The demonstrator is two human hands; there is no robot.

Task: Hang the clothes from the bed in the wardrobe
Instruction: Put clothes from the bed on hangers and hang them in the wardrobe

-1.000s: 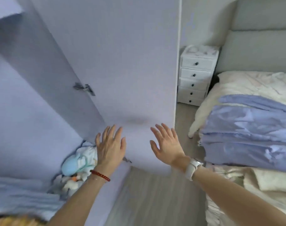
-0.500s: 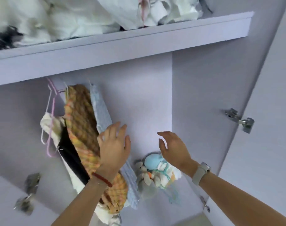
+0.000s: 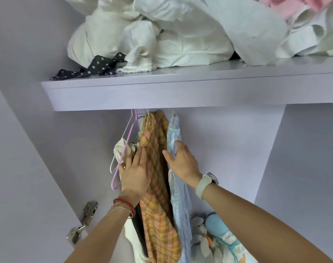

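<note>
No readable writing is seen. Inside the wardrobe, a plaid shirt (image 3: 158, 168) and a pale blue shirt (image 3: 178, 186) are hung under the shelf (image 3: 180, 92), which is piled with crumpled white laundry (image 3: 161, 35). The plaid shirt is touched by the left hand (image 3: 136, 173), fingers straight; the blue one is touched by the relaxed right hand (image 3: 182, 162). A bare pink hanger (image 3: 124, 152) is hung alongside.

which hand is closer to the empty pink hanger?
Left. The left hand lies right beside the pink hanger, fingers straight. The right hand is across the plaid garment, on the light blue one.
</note>
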